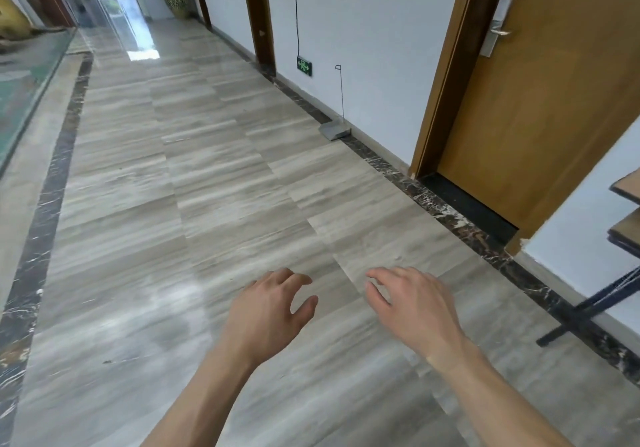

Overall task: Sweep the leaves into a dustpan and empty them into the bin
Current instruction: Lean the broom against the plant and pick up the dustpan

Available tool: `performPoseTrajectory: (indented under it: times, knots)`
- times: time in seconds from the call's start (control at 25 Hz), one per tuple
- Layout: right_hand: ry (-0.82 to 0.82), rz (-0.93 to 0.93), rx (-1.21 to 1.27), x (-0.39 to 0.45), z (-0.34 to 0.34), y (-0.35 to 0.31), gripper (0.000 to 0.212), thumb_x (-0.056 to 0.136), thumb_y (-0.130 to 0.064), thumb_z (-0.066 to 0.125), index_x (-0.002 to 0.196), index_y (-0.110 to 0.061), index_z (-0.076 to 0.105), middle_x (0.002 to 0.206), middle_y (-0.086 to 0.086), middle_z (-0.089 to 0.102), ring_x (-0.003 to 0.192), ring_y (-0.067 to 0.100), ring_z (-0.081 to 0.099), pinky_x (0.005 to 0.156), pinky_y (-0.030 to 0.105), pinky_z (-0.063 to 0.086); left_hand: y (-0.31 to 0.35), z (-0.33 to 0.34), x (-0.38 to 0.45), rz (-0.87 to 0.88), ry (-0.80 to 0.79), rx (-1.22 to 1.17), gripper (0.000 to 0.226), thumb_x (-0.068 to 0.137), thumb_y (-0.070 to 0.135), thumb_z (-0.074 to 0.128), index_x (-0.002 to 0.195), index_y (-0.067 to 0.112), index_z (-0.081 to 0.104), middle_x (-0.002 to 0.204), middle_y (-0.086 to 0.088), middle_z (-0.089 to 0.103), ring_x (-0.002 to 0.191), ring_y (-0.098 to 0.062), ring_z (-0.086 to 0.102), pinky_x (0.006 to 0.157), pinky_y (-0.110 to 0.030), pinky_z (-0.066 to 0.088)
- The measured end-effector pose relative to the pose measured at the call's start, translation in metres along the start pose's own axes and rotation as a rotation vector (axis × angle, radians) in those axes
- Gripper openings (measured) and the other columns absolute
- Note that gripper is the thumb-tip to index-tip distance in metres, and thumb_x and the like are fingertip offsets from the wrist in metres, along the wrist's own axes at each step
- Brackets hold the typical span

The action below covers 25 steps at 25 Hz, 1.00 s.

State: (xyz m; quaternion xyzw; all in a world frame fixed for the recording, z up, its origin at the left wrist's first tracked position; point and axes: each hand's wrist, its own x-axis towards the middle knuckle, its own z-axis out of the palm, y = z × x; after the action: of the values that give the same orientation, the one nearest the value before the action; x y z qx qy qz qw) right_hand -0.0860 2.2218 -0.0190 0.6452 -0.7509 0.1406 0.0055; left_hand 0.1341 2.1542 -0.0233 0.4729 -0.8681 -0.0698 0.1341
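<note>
Reaching forward over a polished corridor floor (194,176), a person held out both bare hands with nothing in either: the left hand (268,311) hung with fingers loosely curled and the thumb set apart, and the right hand (414,304) was spread palm down, its fingers relaxed and slightly parted. The dustpan (334,130), a grey pan with a thin upright wire handle, stood on the floor against the white wall (374,66), well ahead of the hands and just short of a wooden door (554,100) with a metal lever handle (498,31). No broom and no bin appeared in the view. Of the leaves, only a few small dark scraps (106,362) lay on the tiles to the left of the arms, too small to identify with certainty. The task seemed to stand at its very start, with the tools not yet collected and no sweeping done. The next move would likely call for walking up the corridor towards the wall and closing a hand around the thin handle of the dustpan, then finding a broom, since none was visible. A dark-framed table (588,308) stood at the right edge, and a green exit sign (304,66) was fixed low on the wall beyond the dustpan.
</note>
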Motion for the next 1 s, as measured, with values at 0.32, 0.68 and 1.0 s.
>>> performPoseTrajectory:
  times: [0.32,0.68,1.0]
  knots:
    - [0.002,-0.037,0.010,0.225,0.049,0.035,0.031,0.093,-0.044,0.045,0.111,-0.033,0.068,0.102,-0.013,0.072,0.095,0.012,0.065,0.079,0.032,0.048,-0.077,0.032,0.221,-0.038,0.063,-0.060,0.038,0.091,0.055,0.047,0.122,0.038,0.060,0.115,0.020,0.062,0.102,-0.006,0.061,0.071,-0.024,0.047]
    - [0.078,-0.034,0.014,0.532,0.088,0.049,0.034,0.094,-0.045,0.045,0.120,-0.034,0.064,0.116,-0.017,0.067,0.108,0.009,0.060,0.088,0.031,0.050,-0.197,0.034,0.508,-0.043,0.181,-0.152,0.043,0.089,0.051,0.056,0.127,0.032,0.058,0.117,0.017,0.063,0.107,-0.010,0.061,0.080,-0.027,0.048]
    - [0.116,-0.039,0.072,0.742,0.133,0.073,0.032,0.092,-0.040,0.052,0.119,-0.030,0.066,0.115,-0.014,0.067,0.106,0.012,0.060,0.088,0.033,0.050,-0.280,0.055,0.712,-0.006,0.180,-0.153,0.047,0.089,0.055,0.050,0.130,0.032,0.055,0.117,0.016,0.063,0.108,-0.009,0.060,0.084,-0.029,0.049]
